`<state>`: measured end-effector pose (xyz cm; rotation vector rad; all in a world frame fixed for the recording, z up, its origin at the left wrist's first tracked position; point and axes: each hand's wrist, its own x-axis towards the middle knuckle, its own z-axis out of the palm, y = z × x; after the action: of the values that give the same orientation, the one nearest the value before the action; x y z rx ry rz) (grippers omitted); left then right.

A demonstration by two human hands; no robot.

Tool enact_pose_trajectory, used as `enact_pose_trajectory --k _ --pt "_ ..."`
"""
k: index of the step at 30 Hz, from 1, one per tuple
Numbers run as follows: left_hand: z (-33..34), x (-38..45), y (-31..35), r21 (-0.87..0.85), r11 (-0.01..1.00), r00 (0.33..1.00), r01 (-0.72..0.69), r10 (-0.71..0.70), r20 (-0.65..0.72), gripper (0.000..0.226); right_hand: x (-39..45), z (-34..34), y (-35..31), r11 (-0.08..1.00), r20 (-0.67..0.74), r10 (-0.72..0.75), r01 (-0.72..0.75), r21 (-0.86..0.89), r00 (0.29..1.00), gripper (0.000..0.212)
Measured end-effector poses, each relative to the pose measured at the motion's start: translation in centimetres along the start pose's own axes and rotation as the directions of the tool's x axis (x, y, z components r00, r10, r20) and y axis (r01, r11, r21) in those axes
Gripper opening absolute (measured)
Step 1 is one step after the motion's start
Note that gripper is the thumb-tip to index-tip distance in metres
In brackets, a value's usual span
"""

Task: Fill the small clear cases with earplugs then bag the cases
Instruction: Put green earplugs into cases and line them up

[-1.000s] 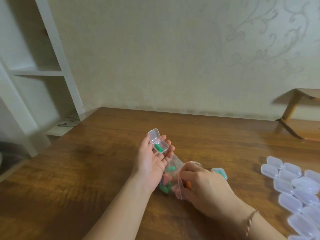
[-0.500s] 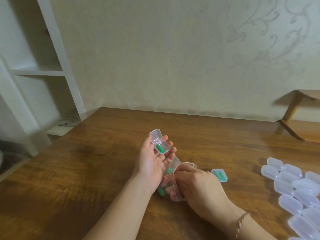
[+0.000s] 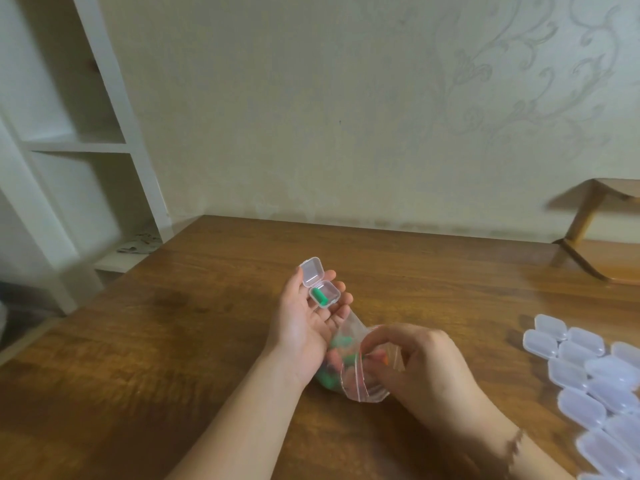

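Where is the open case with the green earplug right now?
In the head view the open case lies on the fingers of the upturned left hand, centre frame, just above the earplug bag.

Open case (image 3: 319, 283): clear, lid up, one green earplug (image 3: 319, 295) inside.
Earplug bag (image 3: 349, 367): clear, lying on table (image 3: 173, 358).
Closed cases (image 3: 588, 379): clustered at right.

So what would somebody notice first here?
Probably the open clear case with one green earplug inside, lying on the left hand mid-table. Beside it, the right hand digs into a bag of colourful earplugs, and closed cases crowd the table's right edge.
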<state>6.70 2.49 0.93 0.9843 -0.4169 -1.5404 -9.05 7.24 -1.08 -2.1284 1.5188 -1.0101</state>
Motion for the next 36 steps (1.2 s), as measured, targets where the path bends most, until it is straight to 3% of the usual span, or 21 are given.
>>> enact_pose_trajectory --k 4,8,12,15,17,21,25,36 --pt "0.1 -0.2 0.0 0.006 1.0 1.0 -0.009 0.009 0.026 0.045 -0.3 -2.2 0.1 0.973 0.053 0.068 -0.078 0.217 0.996 0.024" --pt "0.4 -0.7 0.1 -0.003 1.0 0.997 -0.005 0.006 0.081 0.046 0.3 -4.3 0.4 0.876 0.134 0.093 -0.145 0.459 0.987 0.018" --pt "0.5 -1.6 -0.4 0.009 1.0 0.98 0.026 -0.028 0.197 0.049 0.3 -4.1 0.7 0.783 0.061 0.154 -0.159 0.602 0.986 0.008" --pt "0.5 -2.2 -0.9 0.081 0.995 0.95 0.058 -0.08 0.302 0.055 0.1 -3.2 0.7 0.836 -0.139 0.145 -0.046 0.547 0.98 0.007" --pt "0.5 -2.5 -1.3 0.129 0.988 0.927 0.086 -0.127 0.352 0.054 0.0 -2.6 0.6 0.918 -0.28 0.058 0.059 0.392 0.958 0.005" --pt "0.5 -2.6 -1.9 0.178 0.976 0.906 0.125 -0.186 0.381 0.054 -0.1 -1.4 0.3 0.983 -0.393 -0.067 0.127 0.13 0.917 0.014" --pt "0.4 -2.4 -2.2 0.186 0.972 0.905 0.141 -0.203 0.375 0.051 -0.1 -0.7 1.0 0.995 -0.361 -0.082 0.096 0.02 0.929 0.014" --pt "0.4 -2.2 -2.2 0.193 0.968 0.889 0.158 -0.225 0.399 0.052 0.0 -1.2 1.7 0.997 -0.232 -0.072 0.072 -0.004 0.97 0.012"
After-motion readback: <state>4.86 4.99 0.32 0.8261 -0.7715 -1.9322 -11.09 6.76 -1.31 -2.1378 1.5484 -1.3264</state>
